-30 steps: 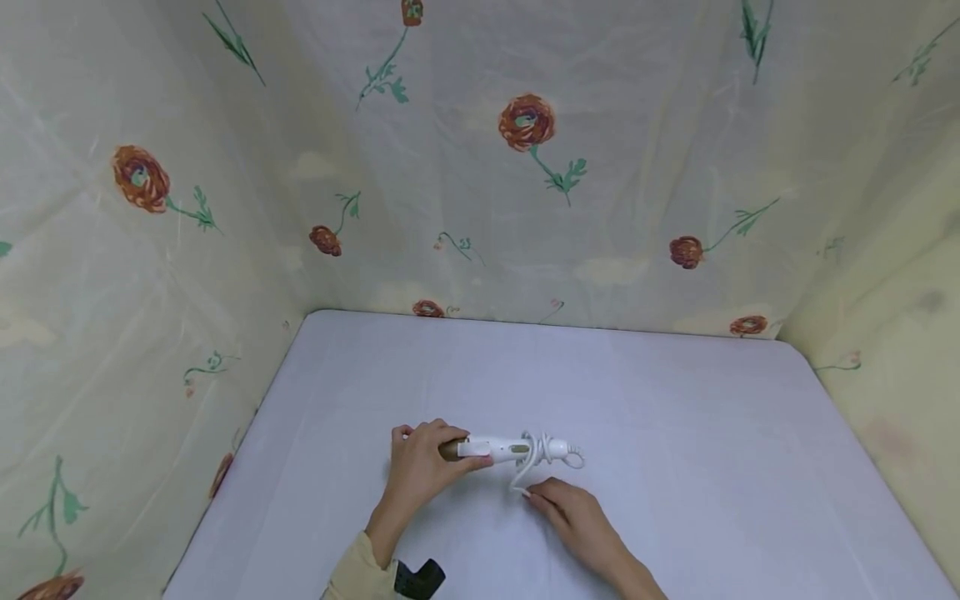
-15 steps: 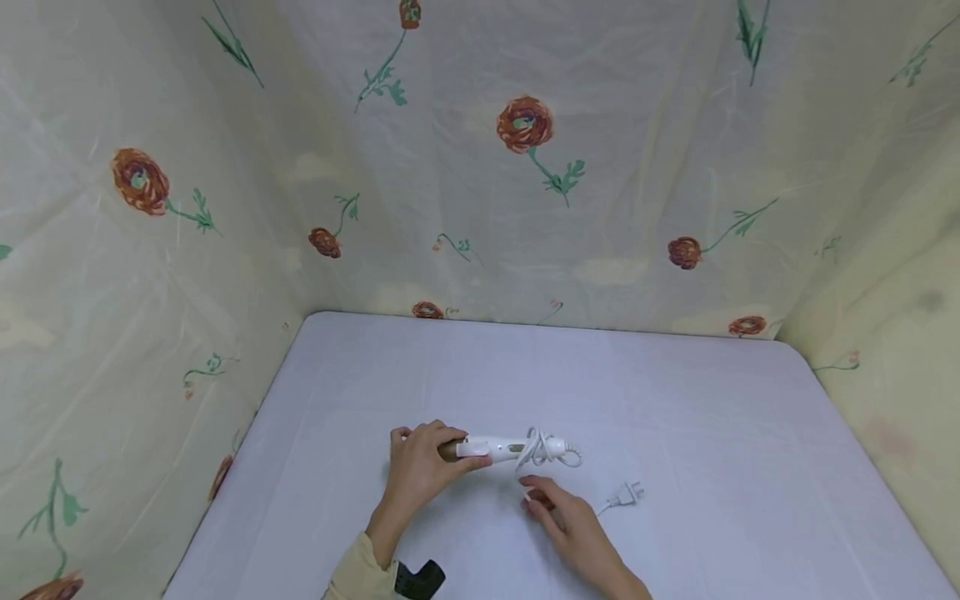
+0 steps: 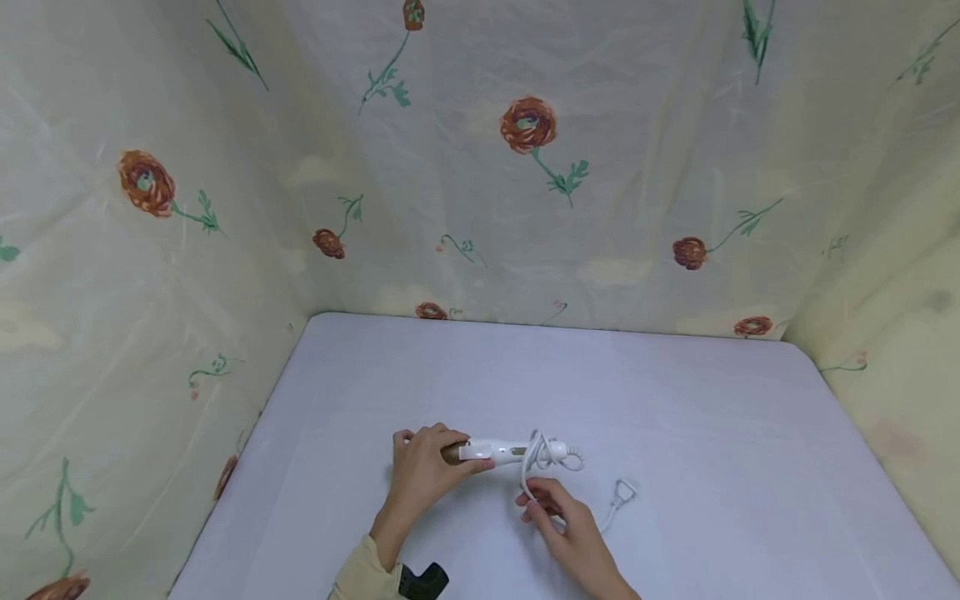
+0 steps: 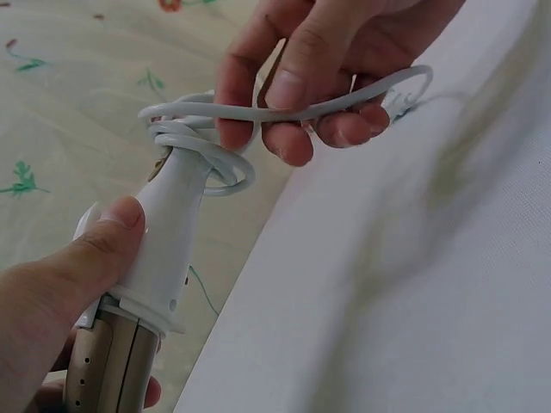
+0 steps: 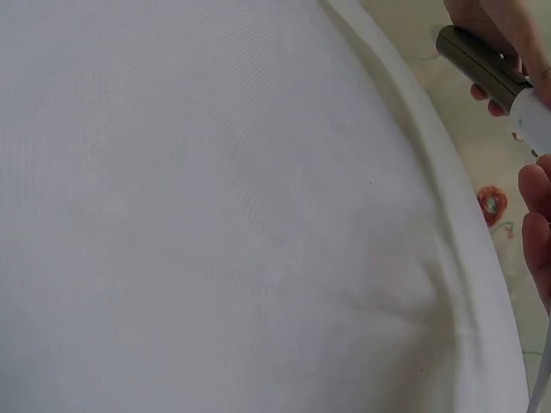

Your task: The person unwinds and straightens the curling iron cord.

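In the head view a white curling iron [image 3: 504,451] with a bronze barrel is held level above the table. My left hand [image 3: 422,468] grips it where barrel and handle meet, its thumb [image 4: 99,241] along the white handle in the left wrist view. White cord [image 4: 207,111] loops loosely several times around the handle's end. My right hand [image 3: 568,533] pinches the cord between thumb and fingers, just below those loops. A two-pin plug [image 3: 624,492] dangles from the cord's free end, right of this hand. The right wrist view catches the barrel [image 5: 482,64] and a few right fingertips [image 5: 535,185].
A white-covered table [image 3: 675,408] lies under both hands. Flower-patterned curtains [image 3: 600,200] enclose its back and sides. A black device [image 3: 422,581] is strapped at the left wrist, by a beige sleeve [image 3: 365,573].
The right hand has shifted slightly down, still pinching the cord. The plug has swung into view on the right, and the cord loops look looser. The left hand keeps its grip in place.
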Available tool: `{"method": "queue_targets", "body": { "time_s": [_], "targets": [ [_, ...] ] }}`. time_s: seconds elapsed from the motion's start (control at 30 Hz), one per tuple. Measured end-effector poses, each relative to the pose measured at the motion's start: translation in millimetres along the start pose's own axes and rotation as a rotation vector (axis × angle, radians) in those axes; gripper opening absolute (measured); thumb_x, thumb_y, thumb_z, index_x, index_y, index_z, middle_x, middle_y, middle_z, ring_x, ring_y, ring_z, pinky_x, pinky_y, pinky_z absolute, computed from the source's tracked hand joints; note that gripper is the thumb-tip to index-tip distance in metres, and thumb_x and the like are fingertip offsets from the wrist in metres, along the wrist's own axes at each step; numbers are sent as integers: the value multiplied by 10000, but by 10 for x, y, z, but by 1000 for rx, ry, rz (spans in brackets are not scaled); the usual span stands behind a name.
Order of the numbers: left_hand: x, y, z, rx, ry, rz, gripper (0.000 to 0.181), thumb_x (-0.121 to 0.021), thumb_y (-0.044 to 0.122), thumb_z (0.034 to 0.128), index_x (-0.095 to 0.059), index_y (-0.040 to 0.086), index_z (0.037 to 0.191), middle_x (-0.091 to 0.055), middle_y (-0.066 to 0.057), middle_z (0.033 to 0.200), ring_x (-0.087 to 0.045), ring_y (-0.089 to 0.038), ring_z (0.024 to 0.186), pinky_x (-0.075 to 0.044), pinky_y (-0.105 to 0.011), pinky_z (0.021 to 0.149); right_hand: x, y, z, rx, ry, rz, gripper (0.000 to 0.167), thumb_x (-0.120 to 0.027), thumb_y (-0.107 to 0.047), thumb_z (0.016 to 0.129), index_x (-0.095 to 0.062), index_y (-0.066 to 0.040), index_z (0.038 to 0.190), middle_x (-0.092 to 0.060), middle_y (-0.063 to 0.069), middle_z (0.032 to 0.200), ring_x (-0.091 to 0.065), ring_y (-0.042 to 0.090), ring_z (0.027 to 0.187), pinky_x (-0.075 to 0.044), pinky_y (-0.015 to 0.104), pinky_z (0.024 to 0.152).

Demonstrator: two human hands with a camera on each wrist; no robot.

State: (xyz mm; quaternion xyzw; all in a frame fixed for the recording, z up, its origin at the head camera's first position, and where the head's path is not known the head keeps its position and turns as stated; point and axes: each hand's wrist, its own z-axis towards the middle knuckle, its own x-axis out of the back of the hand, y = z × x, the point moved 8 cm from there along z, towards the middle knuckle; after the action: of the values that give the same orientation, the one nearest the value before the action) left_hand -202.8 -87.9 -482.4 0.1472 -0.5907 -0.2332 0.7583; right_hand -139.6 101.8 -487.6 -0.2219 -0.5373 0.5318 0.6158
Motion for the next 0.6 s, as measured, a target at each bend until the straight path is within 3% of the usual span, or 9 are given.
{"method": "queue_targets", "body": {
  "time_s": [0.13, 0.3, 0.47, 0.6],
  "targets": [
    [2, 1, -4, 5, -9, -2, 587, -678, 729, 609, -752, 260, 955, -644, 125, 771, -485, -34, 655, -309, -472, 855, 41, -103, 16, 26, 16, 8, 159, -555, 61, 902, -591, 6, 1047, -680, 120, 833, -622, 183, 630, -514, 252, 598],
    [-1, 3, -7, 6, -18, 5, 582, -687, 721, 611, -754, 254, 952, -638, 124, 761, -474, -31, 647, -313, -474, 852, 39, -33, 0, 34, 1, 6, 127, -559, 49, 904, -590, 42, 1027, -663, 119, 790, -586, 186, 578, -483, 226, 545],
    [1, 5, 1, 10, -9, 15, 581, -692, 716, 613, -755, 250, 955, -633, 119, 755, -471, -37, 646, -319, -475, 852, 36, 90, 0, 47, 5, -68, 121, -600, -1, 897, -609, -40, 1011, -658, 45, 748, -548, 80, 553, -457, 209, 516],
    [0, 9, 11, 8, -3, 33, 589, -687, 726, 609, -756, 253, 953, -638, 118, 756, -494, -45, 661, -322, -474, 857, 75, 49, 30, 87, -2, -119, 104, -615, -60, 905, -618, -106, 999, -652, -15, 739, -541, -8, 603, -451, 178, 523]
  ]
}}
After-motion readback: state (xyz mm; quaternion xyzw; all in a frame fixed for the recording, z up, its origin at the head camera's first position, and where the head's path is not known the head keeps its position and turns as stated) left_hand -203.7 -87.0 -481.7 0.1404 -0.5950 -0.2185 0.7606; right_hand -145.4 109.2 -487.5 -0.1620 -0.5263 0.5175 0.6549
